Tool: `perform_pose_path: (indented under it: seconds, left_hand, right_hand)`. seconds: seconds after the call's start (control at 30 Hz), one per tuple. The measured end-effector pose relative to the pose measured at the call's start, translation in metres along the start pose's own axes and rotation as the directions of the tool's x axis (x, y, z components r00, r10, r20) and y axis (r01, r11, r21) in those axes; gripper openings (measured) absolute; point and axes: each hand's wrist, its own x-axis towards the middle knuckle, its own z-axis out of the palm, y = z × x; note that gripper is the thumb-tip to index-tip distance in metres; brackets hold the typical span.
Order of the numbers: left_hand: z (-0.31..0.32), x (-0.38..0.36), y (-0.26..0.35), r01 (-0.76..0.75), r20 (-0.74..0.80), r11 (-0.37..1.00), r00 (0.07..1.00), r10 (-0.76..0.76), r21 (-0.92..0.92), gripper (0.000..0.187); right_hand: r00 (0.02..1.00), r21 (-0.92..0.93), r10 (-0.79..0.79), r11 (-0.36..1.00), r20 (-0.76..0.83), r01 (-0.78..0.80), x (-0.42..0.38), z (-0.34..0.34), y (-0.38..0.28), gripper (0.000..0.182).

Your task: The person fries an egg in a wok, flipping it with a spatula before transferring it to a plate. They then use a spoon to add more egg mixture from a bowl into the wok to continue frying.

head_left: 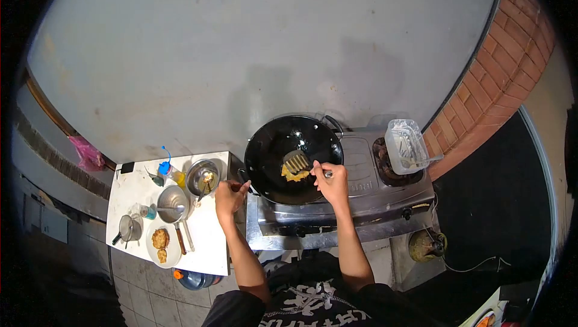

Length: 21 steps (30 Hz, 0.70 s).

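Note:
A black wok (pixel 265 146) stands on the left burner of the stove. My right hand (pixel 332 182) is closed around the handle of a slotted spatula (pixel 296 162). The spatula's head is over a yellow piece of frying food (pixel 294 176) in the wok, partly covering it. At the wok's left side, my left hand (pixel 230 198) has its fingers pinched at the small side handle (pixel 243 176); the exact contact is partly hidden.
Left, a white table (pixel 208 249) bears a plate (pixel 154 257) of fried food, metal bowls (pixel 173 197), a strainer (pixel 129 228) and an oil bottle (pixel 178 176). A plastic container (pixel 404 140) sits over the right burner of the steel stove (pixel 361 212). A wall rises behind.

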Motion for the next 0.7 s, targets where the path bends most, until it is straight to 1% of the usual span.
perform_pose_path:
  seconds: [0.07,0.1,0.17,0.23,0.3,0.43,0.5,0.53,0.6,0.63,0.7]
  left_hand:
    - [-0.001,0.002,-0.001,-0.021,0.008,1.000,1.000,0.020,0.013,0.034]
    - [-0.001,0.002,-0.001,-0.034,0.016,0.999,0.999,0.033,0.028,0.034]
    - [0.000,0.003,-0.003,-0.040,0.027,0.999,0.999,0.039,0.035,0.034]
    - [0.004,0.005,-0.008,-0.041,0.034,0.998,0.999,0.040,0.039,0.034]
    - [0.009,0.003,-0.014,-0.075,-0.064,0.997,0.995,0.075,0.004,0.034]
    - [0.009,-0.003,-0.011,-0.107,-0.104,0.994,0.988,0.110,0.034,0.034]
    - [0.008,-0.006,-0.005,-0.030,-0.089,0.999,0.996,0.028,-0.011,0.033]
    - [0.008,-0.007,-0.003,-0.031,-0.096,0.999,0.995,0.029,-0.017,0.033]
    - [0.008,-0.009,0.000,-0.022,-0.107,1.000,0.994,0.024,0.022,0.033]
    - [0.009,-0.009,-0.002,-0.024,-0.117,1.000,0.993,0.026,0.018,0.033]
    - [0.011,-0.009,-0.004,-0.022,-0.124,1.000,0.992,0.022,0.000,0.032]
  right_hand:
    - [0.998,-0.062,-0.062,0.996,0.002,0.062,0.002,0.005,0.008,0.033]
    - [0.998,-0.064,-0.062,0.996,-0.006,0.062,0.002,0.009,0.016,0.033]
    - [0.987,-0.082,-0.157,0.985,-0.021,0.155,0.004,0.017,0.028,0.031]
    - [0.984,-0.077,-0.177,0.982,-0.034,0.174,0.005,0.019,0.027,0.029]
    - [0.974,-0.088,-0.224,0.971,-0.026,0.221,0.006,0.018,0.028,0.027]
    - [0.973,-0.119,-0.233,0.966,-0.004,0.231,0.006,0.011,0.021,0.026]
    - [0.993,-0.142,-0.108,0.983,0.053,0.115,0.006,0.007,0.013,0.022]
    - [0.992,-0.144,-0.116,0.982,0.056,0.123,0.007,0.006,0.013,0.022]
    - [0.991,-0.116,-0.119,0.985,0.065,0.126,0.007,0.006,0.016,0.022]
    - [0.989,-0.114,-0.129,0.984,0.069,0.136,0.007,0.006,0.020,0.022]
    - [0.992,-0.060,-0.101,0.993,0.073,0.105,0.007,0.006,0.023,0.025]
